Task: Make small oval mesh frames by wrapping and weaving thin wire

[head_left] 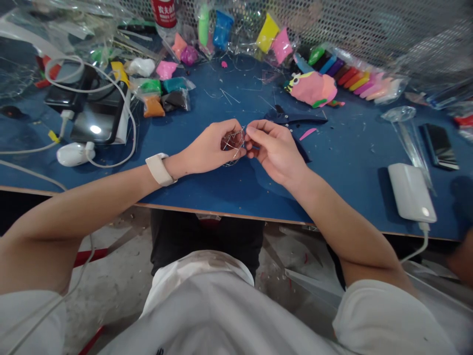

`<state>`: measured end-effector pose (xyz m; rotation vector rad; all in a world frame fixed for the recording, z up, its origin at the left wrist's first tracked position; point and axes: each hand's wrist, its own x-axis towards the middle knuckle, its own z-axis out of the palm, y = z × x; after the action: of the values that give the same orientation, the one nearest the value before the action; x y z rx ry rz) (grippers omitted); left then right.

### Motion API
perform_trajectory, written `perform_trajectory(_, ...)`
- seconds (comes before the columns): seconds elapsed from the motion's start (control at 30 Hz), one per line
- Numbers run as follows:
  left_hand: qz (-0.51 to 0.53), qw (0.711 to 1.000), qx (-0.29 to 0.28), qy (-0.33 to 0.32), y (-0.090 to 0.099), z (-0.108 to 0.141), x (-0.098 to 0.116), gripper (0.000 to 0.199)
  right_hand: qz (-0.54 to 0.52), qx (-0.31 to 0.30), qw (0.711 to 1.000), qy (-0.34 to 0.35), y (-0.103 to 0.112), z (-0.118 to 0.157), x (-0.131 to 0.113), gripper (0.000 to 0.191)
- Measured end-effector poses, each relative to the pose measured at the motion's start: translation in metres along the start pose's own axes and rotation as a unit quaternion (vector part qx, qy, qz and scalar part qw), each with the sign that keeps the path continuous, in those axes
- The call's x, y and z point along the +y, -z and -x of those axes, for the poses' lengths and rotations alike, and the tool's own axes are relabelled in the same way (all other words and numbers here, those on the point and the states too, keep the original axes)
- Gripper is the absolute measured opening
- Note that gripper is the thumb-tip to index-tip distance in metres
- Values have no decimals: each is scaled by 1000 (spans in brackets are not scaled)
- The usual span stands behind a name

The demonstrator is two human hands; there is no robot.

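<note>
My left hand (pixel 212 147) is curled round a small cage of thin silvery wire (pixel 233 143) over the blue table (pixel 199 190). From the right, my right hand (pixel 275 148) meets it, with thumb and fingers pinched at the wire's right edge. Just behind my right hand lie dark-handled pliers (pixel 295 117), partly hidden by it. A pink modelling tool (pixel 308 133) rests to their right. Loose bits of wire (pixel 229 95) are scattered behind my hands.
A pink clay figure (pixel 313 88) and coloured clay sticks (pixel 347 74) are at the back right. Clay packets (pixel 153 104), a black phone (pixel 98 121) and cables fill the left. A white power bank (pixel 411 191) and a dark device (pixel 439 145) lie right.
</note>
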<state>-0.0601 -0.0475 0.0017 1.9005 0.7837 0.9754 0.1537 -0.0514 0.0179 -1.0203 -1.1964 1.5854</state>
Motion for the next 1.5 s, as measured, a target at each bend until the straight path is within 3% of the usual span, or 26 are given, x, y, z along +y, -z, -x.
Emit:
perform_trajectory(0.2, -6, 999, 31, -23, -2, 0, 1, 23, -1, -16, 1000, 8, 3, -3, 4, 59)
perform_trajectory(0.37, 4, 998, 44, -51, -5, 2, 5, 29, 35, -11, 997, 61, 8, -7, 15, 69)
perform_trajectory(0.47, -1, 998, 54, -41, -6, 4, 5, 34, 100, -1, 988, 117, 9, -7, 17, 65)
perform_trajectory(0.63, -5, 996, 80, -29, -6, 7, 5, 39, 210, 18, 943, 259, 4, -1, 8, 55)
perform_trajectory(0.73, 14, 997, 71, -21, -4, 7, 8, 39, 221, 5, 930, 292, 4, 0, 8, 53)
perform_trajectory(1.03, 114, 992, 31, 45, -2, 5, 14, 56, 213, -29, 941, 262, 12, -8, 15, 55)
perform_trajectory(1.2, 185, 974, 18, 129, 2, 2, 24, 62, 212, -33, 940, 265, 11, -6, 10, 59)
perform_trajectory(1.37, 247, 942, -25, 226, 13, -1, 25, 57, 214, -89, 938, 259, 16, -6, 8, 52)
perform_trajectory(1.5, 275, 925, -15, 264, 20, -3, 21, 38, 217, -117, 940, 234, 23, -10, 13, 47)
